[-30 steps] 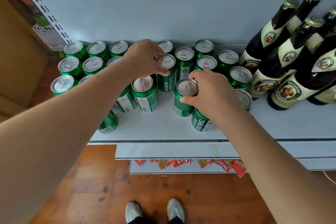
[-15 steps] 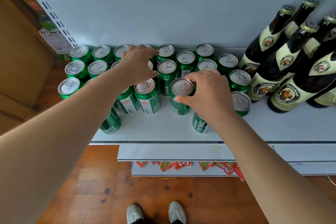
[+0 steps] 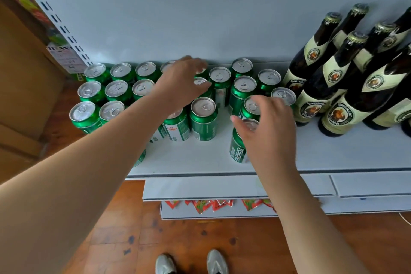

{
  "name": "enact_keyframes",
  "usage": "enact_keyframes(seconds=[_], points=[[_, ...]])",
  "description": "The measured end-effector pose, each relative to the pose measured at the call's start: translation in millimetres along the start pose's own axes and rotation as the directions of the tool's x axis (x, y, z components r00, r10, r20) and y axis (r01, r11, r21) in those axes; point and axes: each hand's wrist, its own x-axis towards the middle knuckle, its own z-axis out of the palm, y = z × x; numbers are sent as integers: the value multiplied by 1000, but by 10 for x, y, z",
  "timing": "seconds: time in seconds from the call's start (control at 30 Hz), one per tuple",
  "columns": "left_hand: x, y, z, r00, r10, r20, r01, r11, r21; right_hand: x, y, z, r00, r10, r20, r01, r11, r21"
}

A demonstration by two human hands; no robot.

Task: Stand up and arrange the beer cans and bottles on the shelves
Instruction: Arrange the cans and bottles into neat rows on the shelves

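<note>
Several green beer cans (image 3: pixel 203 121) with silver tops stand in rows on the white shelf (image 3: pixel 333 153). My left hand (image 3: pixel 181 83) hovers over the middle cans with its fingers spread and relaxed, holding nothing. My right hand (image 3: pixel 268 129) hangs over the front can (image 3: pixel 238 149) at the right of the group, fingers loosely curved above its top, gripping nothing. Several dark beer bottles (image 3: pixel 329 78) with cream labels stand on the shelf's right side.
A brown cardboard box (image 3: pixel 24 87) stands to the left of the shelf. Lower white shelves (image 3: pixel 200 187) jut out below, with red packets (image 3: pixel 211 204) under them. My shoes (image 3: pixel 191 262) stand on the wooden floor.
My right hand let go of the can it gripped; that can now stands beside the front-row cans. My left hand lifted off the cans and spread its fingers.
</note>
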Motion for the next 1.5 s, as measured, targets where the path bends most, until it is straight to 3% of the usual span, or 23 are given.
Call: enact_keyframes(seconds=[0.1, 0.2, 0.3, 0.5, 0.77, 0.9, 1.0, 1.1, 1.33, 1.5], points=[[282, 121, 107, 997, 44, 65, -51, 992, 112, -188, 136, -94, 998, 64, 10, -64, 998, -20], [504, 167, 268, 983, 19, 182, -67, 964, 259, -326, 164, -14, 994, 32, 107, -20, 993, -118], [652, 155, 369, 976, 17, 219, -99, 924, 371, -327, 168, 16, 994, 35, 106, -22, 993, -119], [883, 111, 362, 983, 6, 186, -49, 973, 226, -261, 180, 3, 986, 52, 156, -37, 995, -97], [794, 164, 551, 1000, -23, 13, 21, 990, 142, -256, 250, 13, 982, 17, 188, 11, 989, -145], [691, 271, 458, 992, 120, -29, -109, 960, 257, -242, 224, -53, 989, 16, 144, -11, 999, -34], [634, 357, 374, 964, 241, 109, -257, 950, 175, -79, 238, -133, 997, 68, 43, -68, 998, 14], [611, 421, 373, 907, 243, 344, -299, 946, 121, 202, 273, -101, 992, 89, 85, -69, 975, -210], [652, 439, 495, 944, 198, 264, -216, 976, 40, 690, 155, -95, 946, 94, 311, 29, 929, -370], [682, 349, 303, 939, 191, 287, -235, 963, 129, 810, 221, -98, 933, 31, 358, 70, 961, -267]])
